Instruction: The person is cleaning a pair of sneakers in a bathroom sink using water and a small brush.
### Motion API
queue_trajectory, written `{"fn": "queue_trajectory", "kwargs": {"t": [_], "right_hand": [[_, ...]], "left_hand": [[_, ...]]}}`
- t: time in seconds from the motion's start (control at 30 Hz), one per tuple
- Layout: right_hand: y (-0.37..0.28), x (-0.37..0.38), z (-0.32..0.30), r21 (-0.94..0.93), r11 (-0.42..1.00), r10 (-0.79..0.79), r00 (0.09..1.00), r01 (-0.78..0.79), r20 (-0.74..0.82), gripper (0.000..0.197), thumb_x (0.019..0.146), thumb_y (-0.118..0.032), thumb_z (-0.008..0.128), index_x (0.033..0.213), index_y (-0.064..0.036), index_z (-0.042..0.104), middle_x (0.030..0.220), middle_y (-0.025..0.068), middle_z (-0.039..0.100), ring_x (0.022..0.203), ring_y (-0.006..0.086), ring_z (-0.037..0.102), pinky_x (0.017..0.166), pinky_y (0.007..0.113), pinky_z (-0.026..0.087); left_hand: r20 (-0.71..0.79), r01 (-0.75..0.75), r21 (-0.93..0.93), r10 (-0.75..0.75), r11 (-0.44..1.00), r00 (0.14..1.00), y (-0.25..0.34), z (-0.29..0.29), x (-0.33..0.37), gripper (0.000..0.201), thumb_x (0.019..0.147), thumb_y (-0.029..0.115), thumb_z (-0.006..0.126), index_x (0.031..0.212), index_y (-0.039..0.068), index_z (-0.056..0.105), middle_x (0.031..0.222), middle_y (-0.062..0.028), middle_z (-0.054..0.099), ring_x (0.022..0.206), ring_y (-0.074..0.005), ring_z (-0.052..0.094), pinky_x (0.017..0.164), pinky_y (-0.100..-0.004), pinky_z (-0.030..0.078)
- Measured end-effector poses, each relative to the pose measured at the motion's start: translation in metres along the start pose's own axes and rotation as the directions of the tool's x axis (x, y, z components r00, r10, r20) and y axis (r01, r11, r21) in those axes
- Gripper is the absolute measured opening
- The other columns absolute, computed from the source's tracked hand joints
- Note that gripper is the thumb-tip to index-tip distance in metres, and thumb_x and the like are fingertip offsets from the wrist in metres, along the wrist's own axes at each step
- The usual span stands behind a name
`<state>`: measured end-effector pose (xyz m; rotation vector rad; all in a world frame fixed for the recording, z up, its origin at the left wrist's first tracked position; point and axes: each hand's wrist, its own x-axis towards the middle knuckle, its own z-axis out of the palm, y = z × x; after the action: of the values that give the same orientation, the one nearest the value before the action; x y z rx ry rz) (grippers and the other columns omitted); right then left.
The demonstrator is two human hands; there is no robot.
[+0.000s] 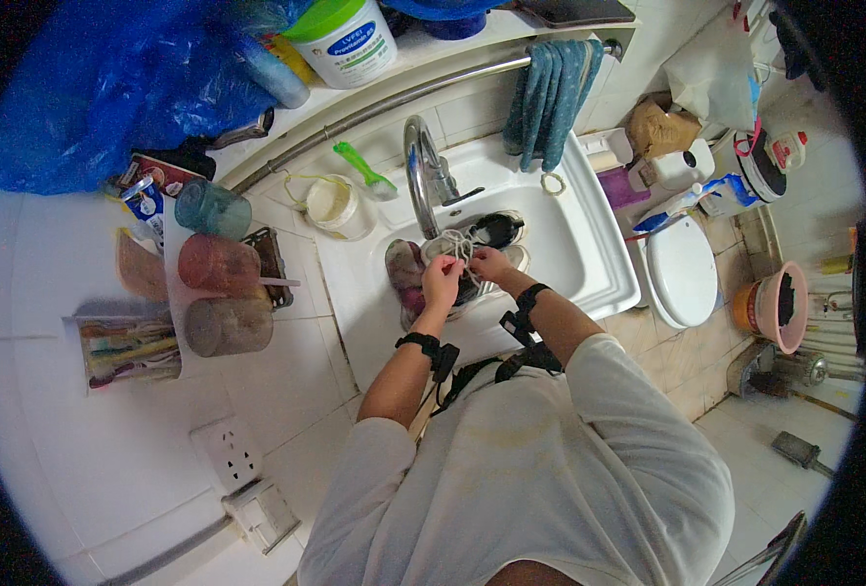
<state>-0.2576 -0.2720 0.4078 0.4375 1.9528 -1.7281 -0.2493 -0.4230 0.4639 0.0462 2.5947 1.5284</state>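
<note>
A white shoelace is bunched in loose loops above the sink, with both of my hands at it. My left hand pinches the lace from the left side. Close beside it, the fingers of my right hand are also pinched on the lace. Behind and under the hands are shoes: a black and white shoe lies in the basin, partly covered by the lace. At the sink's left edge sits a grey and maroon shoe, partly hidden by my left hand and wrist.
A chrome faucet arches over the white sink. Left of it stand a white tub and a green brush. A teal towel hangs from the rail. Cups line the left wall; a toilet stands right.
</note>
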Motion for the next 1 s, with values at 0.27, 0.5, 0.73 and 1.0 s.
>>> {"fn": "queue_trajectory", "kwargs": {"t": [0.27,0.5,0.73,1.0], "right_hand": [[-0.004,0.007,0.007,-0.022,0.999,0.045,0.999,-0.046,-0.016,0.022,0.078,-0.019,0.058,0.088,-0.0003,0.062,0.073,0.0079,0.062,0.059,0.0187,0.058,0.054,0.03,0.049],[0.015,0.023,0.005,-0.004,0.999,0.04,0.997,-0.04,-0.059,0.021,0.079,-0.02,0.057,0.087,-0.001,0.062,0.069,0.0078,0.061,0.055,0.0174,0.057,0.05,0.03,0.046],[0.027,0.023,0.002,0.149,0.986,-0.057,0.994,0.07,-0.09,0.022,0.078,-0.022,0.06,0.085,-0.0012,0.062,0.07,0.0093,0.062,0.057,0.0168,0.058,0.051,0.03,0.046],[0.017,0.002,-0.005,-0.259,0.961,-0.084,0.994,0.1,0.07,0.022,0.07,-0.019,0.07,0.085,-0.0033,0.065,0.073,0.0092,0.064,0.065,0.0194,0.062,0.055,0.029,0.049]], "left_hand": [[-0.199,-0.079,-0.144,0.049,0.986,0.979,0.028,-0.041,-0.003,0.016,0.082,0.013,0.063,0.084,-0.001,0.057,0.073,-0.0058,0.062,0.066,-0.013,0.058,0.062,-0.0266,0.046],[-0.437,-0.107,-0.347,-0.06,0.932,0.897,0.085,-0.085,-0.003,0.009,0.086,0.011,0.058,0.087,0.003,0.055,0.077,-0.0049,0.061,0.07,-0.0141,0.059,0.059,-0.0249,0.045],[-0.426,0.028,-0.419,-0.224,0.908,0.877,0.013,-0.067,0.014,0.018,0.085,0.015,0.059,0.093,0.0,0.052,0.084,-0.007,0.059,0.071,-0.0148,0.059,0.059,-0.0267,0.047],[0.036,0.017,0.253,-0.027,0.967,0.999,-0.057,-0.002,0.002,0.019,0.081,0.012,0.061,0.095,-0.001,0.057,0.077,-0.0048,0.061,0.065,-0.014,0.059,0.054,-0.0255,0.047]]}}
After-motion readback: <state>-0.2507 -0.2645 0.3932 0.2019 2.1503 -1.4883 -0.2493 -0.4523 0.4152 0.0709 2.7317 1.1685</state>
